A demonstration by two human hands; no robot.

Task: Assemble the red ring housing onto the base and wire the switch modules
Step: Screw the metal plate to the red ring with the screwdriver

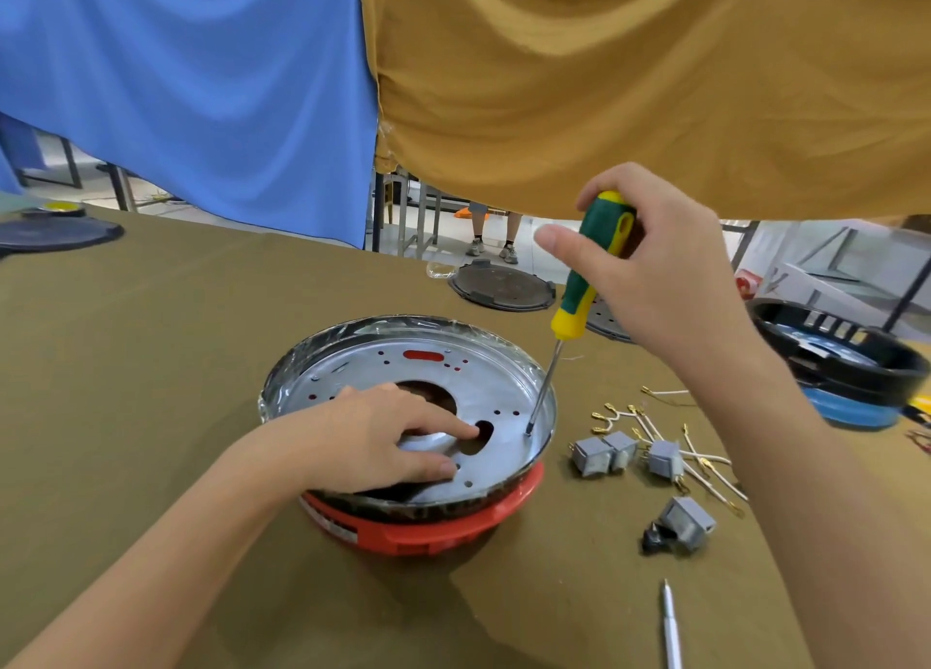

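— What does the right hand [650, 260] hold?

— It grips a green-and-yellow screwdriver [587, 275], the shaft slanting down and leftward, its tip on the metal base plate [403, 366] near the right rim.

— And the left hand [388, 436]?

— Fingers loosely spread, pressing the plate by its central opening. The plate sits on the red ring housing [428, 530], mid-table; grey switch modules [624, 454] and loose wires [700, 462] lie just right.

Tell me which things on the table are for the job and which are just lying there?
For the job:
red ring housing
metal base plate, pressed by the left hand
screwdriver in the right hand
grey switch modules
wires

Just lying there:
white pen
dark round lid
black and blue housing
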